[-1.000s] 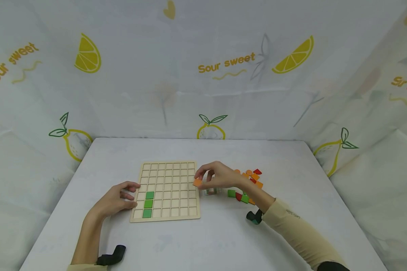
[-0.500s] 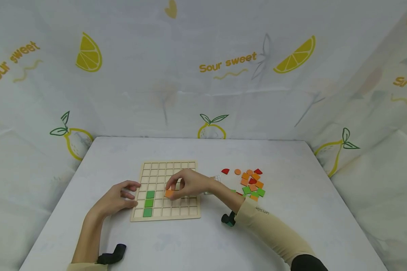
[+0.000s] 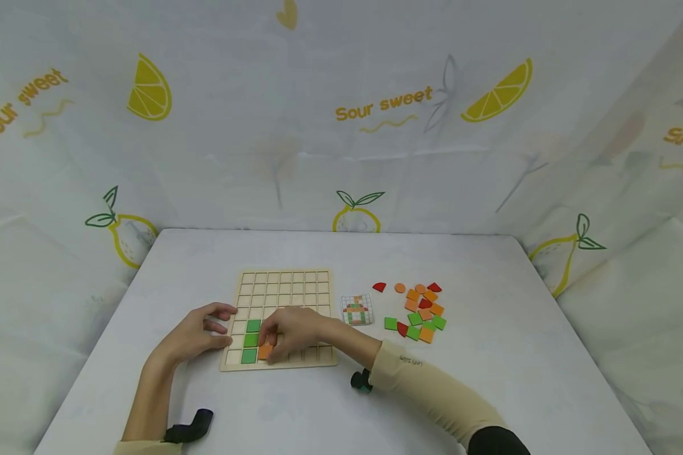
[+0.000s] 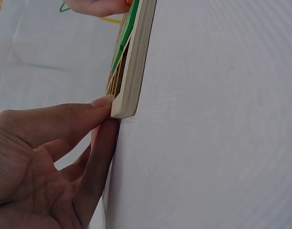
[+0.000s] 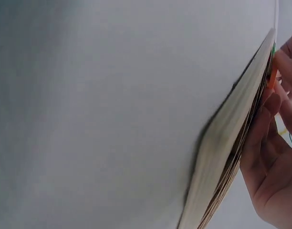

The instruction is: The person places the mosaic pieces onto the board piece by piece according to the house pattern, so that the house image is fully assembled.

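Note:
A pale wooden grid board (image 3: 287, 291) lies on the table. Three green square tiles (image 3: 251, 340) stand in one column near its left side. My right hand (image 3: 296, 330) pinches an orange square tile (image 3: 265, 351) at the board's front row, just right of the lowest green tile. That tile shows as a sliver of orange (image 5: 273, 78) in the right wrist view. My left hand (image 3: 196, 335) touches the board's left edge with thumb and fingertips. In the left wrist view, the thumb (image 4: 100, 101) rests at the board's corner.
Right of the board lies a small pattern card (image 3: 356, 309). Beyond it are scattered loose tiles: orange squares (image 3: 425, 335), green squares (image 3: 390, 323), orange circles (image 3: 399, 288) and red quarter-round pieces (image 3: 379, 287). A printed cloth (image 3: 250, 126) hangs behind the table.
My right hand has carried the orange tile leftward across the board and down to its front row, uncovering the pattern card and loose tiles. My left hand has stayed at the board's edge.

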Demonstrator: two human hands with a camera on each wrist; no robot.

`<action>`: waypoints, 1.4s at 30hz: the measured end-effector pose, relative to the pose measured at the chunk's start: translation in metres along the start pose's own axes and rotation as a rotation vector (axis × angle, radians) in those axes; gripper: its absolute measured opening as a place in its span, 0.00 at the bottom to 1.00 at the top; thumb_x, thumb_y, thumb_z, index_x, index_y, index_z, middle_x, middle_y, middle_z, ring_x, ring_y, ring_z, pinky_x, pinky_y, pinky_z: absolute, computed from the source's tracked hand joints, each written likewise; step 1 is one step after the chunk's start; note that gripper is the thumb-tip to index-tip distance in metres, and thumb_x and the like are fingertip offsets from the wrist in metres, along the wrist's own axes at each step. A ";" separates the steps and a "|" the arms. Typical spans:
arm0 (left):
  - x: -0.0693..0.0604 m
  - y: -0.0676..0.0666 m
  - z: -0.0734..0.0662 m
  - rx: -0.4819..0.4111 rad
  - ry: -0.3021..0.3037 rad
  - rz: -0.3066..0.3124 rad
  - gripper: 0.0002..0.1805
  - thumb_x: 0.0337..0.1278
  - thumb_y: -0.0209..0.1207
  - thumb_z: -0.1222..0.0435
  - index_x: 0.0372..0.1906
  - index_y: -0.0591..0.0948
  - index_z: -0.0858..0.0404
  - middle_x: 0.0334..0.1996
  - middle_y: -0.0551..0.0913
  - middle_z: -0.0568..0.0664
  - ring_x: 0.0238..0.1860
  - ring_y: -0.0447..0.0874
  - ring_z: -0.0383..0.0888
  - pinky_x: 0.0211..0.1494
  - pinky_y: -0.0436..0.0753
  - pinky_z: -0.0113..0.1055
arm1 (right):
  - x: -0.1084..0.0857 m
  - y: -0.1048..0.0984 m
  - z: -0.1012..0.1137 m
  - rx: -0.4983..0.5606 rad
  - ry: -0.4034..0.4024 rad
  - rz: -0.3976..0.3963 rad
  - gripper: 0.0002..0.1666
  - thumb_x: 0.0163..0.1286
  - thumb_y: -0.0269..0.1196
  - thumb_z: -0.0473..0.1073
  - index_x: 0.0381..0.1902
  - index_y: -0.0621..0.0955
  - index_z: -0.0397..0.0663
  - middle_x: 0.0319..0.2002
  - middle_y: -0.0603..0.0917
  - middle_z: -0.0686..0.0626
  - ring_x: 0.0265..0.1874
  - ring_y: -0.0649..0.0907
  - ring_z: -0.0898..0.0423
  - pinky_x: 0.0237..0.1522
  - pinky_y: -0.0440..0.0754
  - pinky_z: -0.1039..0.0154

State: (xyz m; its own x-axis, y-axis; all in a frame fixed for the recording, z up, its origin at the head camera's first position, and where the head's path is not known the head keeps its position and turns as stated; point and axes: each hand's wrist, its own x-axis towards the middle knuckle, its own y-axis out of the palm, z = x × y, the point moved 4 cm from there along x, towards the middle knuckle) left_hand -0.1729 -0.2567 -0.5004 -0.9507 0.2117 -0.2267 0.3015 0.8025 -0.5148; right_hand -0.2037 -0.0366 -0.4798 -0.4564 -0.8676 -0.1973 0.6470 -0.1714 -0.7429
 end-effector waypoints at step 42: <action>-0.001 0.001 0.000 0.011 -0.025 -0.014 0.34 0.50 0.73 0.69 0.65 0.76 0.62 0.58 0.76 0.60 0.48 0.81 0.47 0.47 0.79 0.36 | -0.129 -0.084 -0.079 0.220 0.119 -0.217 0.20 0.67 0.71 0.42 0.55 0.85 0.45 0.57 0.86 0.43 0.38 0.86 0.55 0.43 0.85 0.61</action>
State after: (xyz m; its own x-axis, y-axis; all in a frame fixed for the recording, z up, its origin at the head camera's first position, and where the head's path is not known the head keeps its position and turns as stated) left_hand -0.1715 -0.2559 -0.5012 -0.9529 0.1862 -0.2396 0.2887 0.7992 -0.5271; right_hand -0.2477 0.1264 -0.4424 -0.6573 -0.7419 -0.1325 0.6378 -0.4540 -0.6222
